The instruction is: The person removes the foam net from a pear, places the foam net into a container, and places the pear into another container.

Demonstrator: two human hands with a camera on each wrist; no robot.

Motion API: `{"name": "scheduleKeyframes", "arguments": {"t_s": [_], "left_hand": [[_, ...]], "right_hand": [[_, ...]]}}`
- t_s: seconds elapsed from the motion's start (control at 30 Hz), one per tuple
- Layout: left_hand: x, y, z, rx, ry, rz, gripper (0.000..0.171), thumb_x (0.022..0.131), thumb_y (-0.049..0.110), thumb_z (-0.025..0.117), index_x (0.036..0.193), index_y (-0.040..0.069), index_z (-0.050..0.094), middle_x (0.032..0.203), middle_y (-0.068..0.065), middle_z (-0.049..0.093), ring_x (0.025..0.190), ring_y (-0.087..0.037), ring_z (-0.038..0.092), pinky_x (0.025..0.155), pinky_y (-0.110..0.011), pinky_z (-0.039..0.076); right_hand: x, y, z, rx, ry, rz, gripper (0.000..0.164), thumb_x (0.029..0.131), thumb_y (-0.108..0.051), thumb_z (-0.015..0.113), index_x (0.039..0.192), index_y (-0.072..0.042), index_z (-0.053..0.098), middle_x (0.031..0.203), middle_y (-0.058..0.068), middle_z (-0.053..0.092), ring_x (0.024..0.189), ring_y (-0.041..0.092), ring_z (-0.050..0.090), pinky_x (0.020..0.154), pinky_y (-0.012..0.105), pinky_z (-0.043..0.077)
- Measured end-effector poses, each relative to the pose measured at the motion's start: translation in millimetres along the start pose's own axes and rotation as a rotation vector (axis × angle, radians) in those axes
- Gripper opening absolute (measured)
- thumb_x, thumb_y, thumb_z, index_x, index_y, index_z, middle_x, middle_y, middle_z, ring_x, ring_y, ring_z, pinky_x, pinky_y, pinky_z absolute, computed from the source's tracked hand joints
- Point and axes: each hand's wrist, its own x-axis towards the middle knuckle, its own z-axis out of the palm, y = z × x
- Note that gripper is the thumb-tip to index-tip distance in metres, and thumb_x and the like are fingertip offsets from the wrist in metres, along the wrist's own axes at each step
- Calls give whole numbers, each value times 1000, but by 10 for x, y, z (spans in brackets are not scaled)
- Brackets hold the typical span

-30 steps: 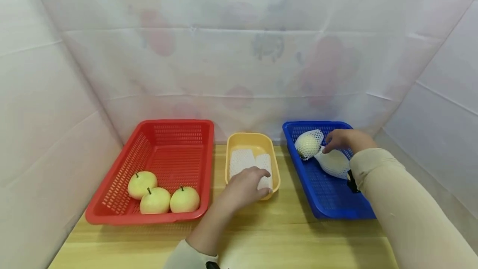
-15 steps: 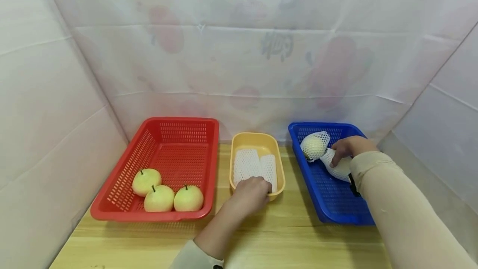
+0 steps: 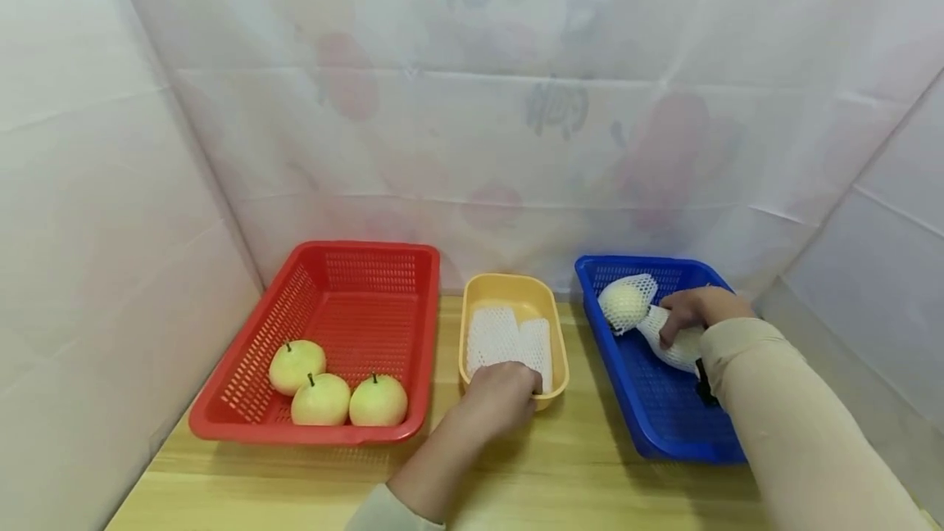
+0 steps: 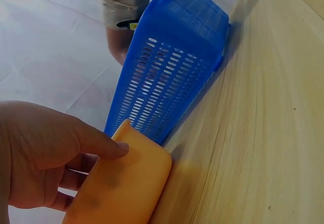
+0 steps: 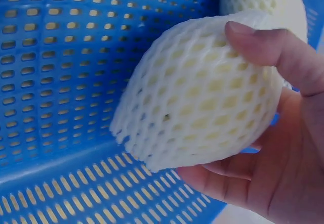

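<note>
My right hand is inside the blue basket, curled round a pear in a white foam net. In the right wrist view its thumb lies over the top of the net and its fingers reach beneath. A second netted pear lies beside it, toward the basket's back left. At the near end of the small yellow tray, my left hand grips the rim. The left wrist view has the thumb on the tray's outer wall, fingers over the rim. White foam nets lie flat in the tray.
On the left stands a red basket with pears without nets at its near end. All three containers stand on a wooden table. A pale printed cloth hangs behind them and along both sides.
My left hand has come down from over the yellow tray and taken hold of its near rim. The right hand has closed round the netted pear. The head view has shifted slightly.
</note>
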Motion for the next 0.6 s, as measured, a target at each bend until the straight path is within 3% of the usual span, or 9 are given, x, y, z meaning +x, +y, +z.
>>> {"name": "scheduleKeyframes", "arguments": {"t_s": [0.1, 0.2, 0.3, 0.43, 0.6], "left_hand": [[25, -2, -25, 3, 15, 2, 14, 79, 14, 73, 71, 24, 68, 69, 11, 62, 63, -8, 55, 50, -28, 39], [54, 9, -62, 11, 21, -10, 3, 83, 24, 74, 86, 24, 73, 82, 9, 68, 74, -11, 63, 55, -31, 45], [69, 34, -112, -31, 37, -45, 30, 89, 39, 70, 115, 24, 69, 103, 5, 71, 92, -15, 68, 66, -36, 52], [78, 64, -178, -204, 80, -90, 57, 92, 53, 62, 140, 24, 52, 124, 3, 66, 108, -14, 64, 83, -39, 54], [55, 59, -245, -494, 139, -122, 68, 90, 57, 63, 148, 29, 41, 136, 4, 58, 113, -14, 61, 91, -40, 52]], "right_hand": [[-103, -60, -89, 7, 18, 9, 56, 78, -26, 73, 121, 2, 51, 104, 17, 55, 88, 26, 57, 69, 37, 54], [-238, -151, -184, 20, 33, 6, 61, 77, -26, 73, 125, 3, 47, 105, 19, 53, 86, 27, 58, 67, 38, 54], [-384, -276, -263, 23, 74, -21, 71, 77, -28, 74, 133, 1, 41, 105, 20, 53, 84, 28, 60, 62, 40, 55], [-568, -479, -346, 41, 146, -119, 84, 76, -29, 76, 143, -2, 32, 107, 20, 53, 84, 28, 61, 58, 42, 56], [-785, -825, -336, 47, 226, -317, 87, 77, -29, 78, 145, -1, 32, 114, 19, 54, 88, 25, 59, 65, 38, 55]]}}
